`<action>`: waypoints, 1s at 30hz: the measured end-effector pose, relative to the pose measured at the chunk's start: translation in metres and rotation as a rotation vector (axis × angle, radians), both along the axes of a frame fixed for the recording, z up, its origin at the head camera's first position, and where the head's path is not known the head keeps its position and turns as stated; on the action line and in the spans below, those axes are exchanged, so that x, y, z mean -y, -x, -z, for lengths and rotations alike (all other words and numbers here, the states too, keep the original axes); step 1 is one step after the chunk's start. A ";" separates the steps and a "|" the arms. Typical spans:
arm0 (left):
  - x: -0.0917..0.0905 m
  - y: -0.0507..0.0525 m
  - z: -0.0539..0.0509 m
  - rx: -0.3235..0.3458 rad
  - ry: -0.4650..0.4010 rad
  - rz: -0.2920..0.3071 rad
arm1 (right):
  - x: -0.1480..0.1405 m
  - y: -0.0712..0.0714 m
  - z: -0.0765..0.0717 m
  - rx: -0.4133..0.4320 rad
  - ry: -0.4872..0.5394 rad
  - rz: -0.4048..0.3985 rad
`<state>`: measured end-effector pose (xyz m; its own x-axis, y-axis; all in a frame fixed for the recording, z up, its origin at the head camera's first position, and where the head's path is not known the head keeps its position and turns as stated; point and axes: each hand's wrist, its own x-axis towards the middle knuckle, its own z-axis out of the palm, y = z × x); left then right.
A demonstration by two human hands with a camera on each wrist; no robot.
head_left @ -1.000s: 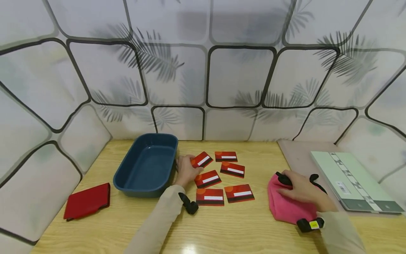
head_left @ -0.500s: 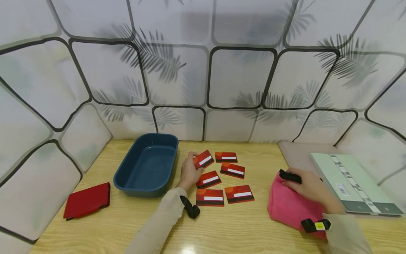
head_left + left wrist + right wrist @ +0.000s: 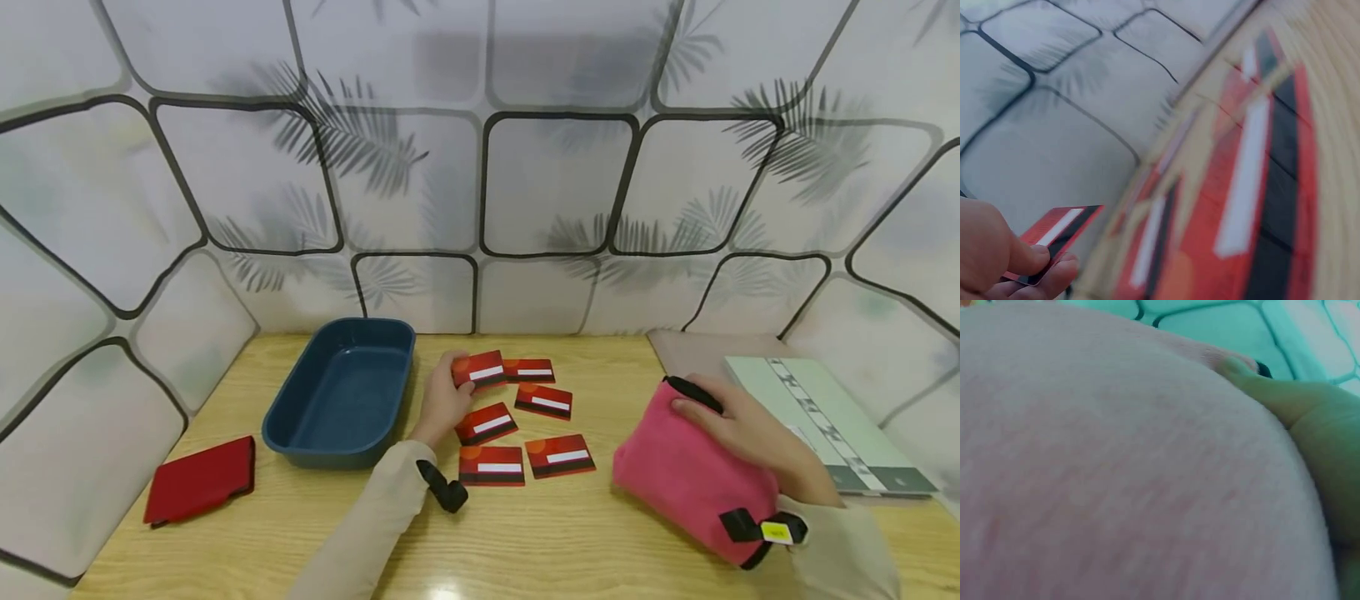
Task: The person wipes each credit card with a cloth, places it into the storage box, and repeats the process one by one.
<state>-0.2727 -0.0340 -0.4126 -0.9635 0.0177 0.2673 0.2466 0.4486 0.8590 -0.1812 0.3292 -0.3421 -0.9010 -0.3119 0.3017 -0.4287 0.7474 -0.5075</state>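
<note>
A wood-grain counter (image 3: 540, 533) backed by a white wall (image 3: 558, 183) with dark outlines and grey leaves. At left, a red wallet (image 3: 201, 482) lies near a deep blue tray (image 3: 337, 457); at right, a pale green book (image 3: 806, 387) rests on a greyish mat (image 3: 693, 354).

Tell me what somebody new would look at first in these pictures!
Probably the bright pink pouch on the right, gripped by the right hand. Next, perhaps the five red cards lying mid-table, with a sixth card pinched in the left hand. Then maybe the deep blue tray, left of the cards.
</note>
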 end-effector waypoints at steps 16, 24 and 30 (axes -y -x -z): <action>-0.012 -0.021 -0.049 0.101 0.040 0.217 | 0.055 -0.002 -0.021 -0.243 0.040 -0.032; -0.022 -0.041 -0.062 -0.005 0.082 0.300 | 0.089 0.001 -0.020 -0.192 0.074 -0.158; -0.026 -0.054 -0.065 -0.018 0.010 0.399 | 0.116 0.010 -0.022 -0.129 0.102 -0.236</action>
